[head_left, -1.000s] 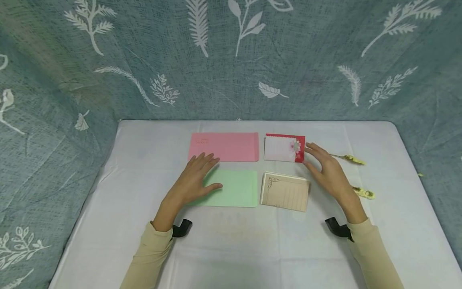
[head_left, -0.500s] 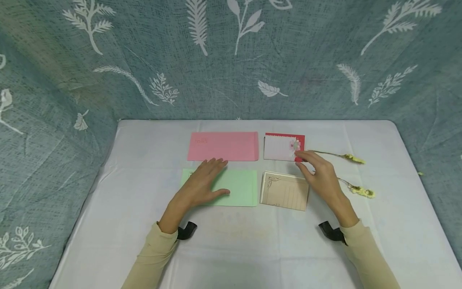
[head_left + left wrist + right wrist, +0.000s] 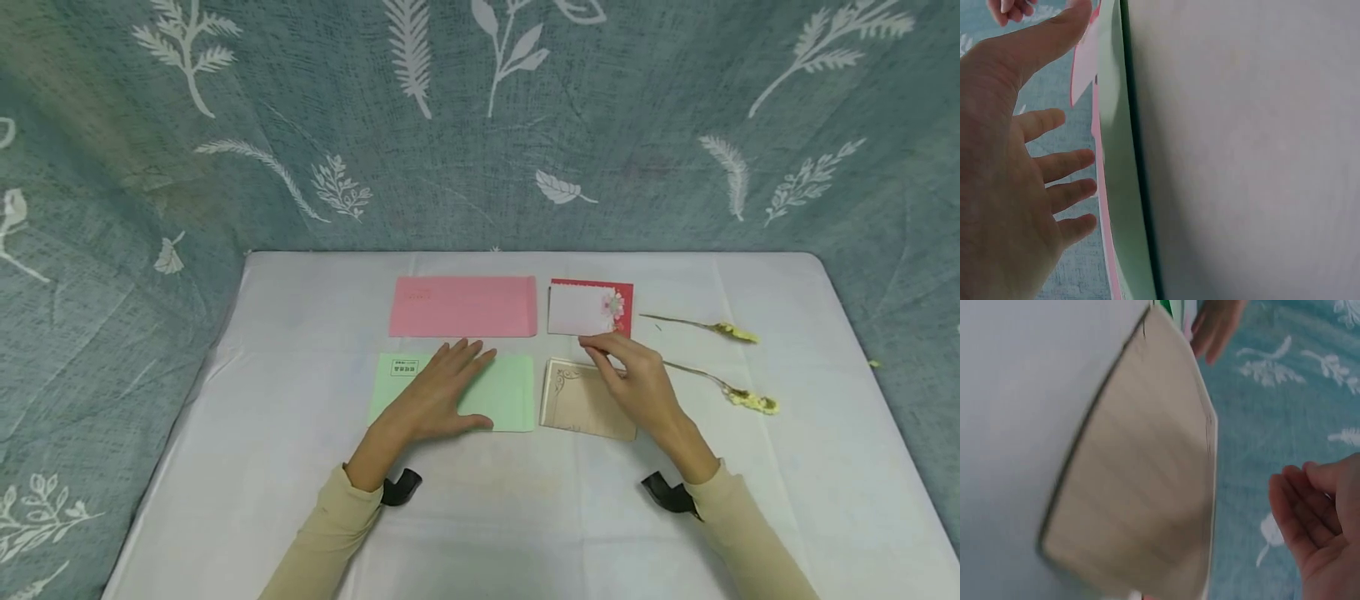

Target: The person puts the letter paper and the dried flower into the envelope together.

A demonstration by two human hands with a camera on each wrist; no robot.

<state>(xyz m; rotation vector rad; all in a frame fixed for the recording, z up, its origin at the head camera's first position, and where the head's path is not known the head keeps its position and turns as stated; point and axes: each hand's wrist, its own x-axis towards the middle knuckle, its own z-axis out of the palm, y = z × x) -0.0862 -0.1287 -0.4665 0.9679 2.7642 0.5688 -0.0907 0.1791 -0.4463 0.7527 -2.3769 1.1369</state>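
My left hand [image 3: 438, 400], fingers spread, hovers over the green envelope [image 3: 510, 392], covering its middle. Behind that lies a pink envelope [image 3: 472, 307]. My right hand [image 3: 633, 379] is over the tan lined card [image 3: 581, 404], thumb and fingertips drawn together near the front edge of a red-bordered floral card [image 3: 581, 308]. Nothing shows between those fingers in the right wrist view, where the right hand [image 3: 1322, 512] appears beside the tan card [image 3: 1141, 456]. The left wrist view has the left hand [image 3: 1035, 156] beside the green envelope's edge [image 3: 1119, 137].
Two thin brown stems with yellow flower-like heads, one farther back [image 3: 735, 332] and one nearer [image 3: 752, 401], lie right of the cards. All rests on a white-covered table [image 3: 487, 517]. A leaf-patterned teal cloth [image 3: 450, 192] hangs behind and at the sides.
My right hand has moved left from the red card's right side to over the tan card, its fingers drawing together. My left hand has slid right across the green envelope, uncovering its printed corner.
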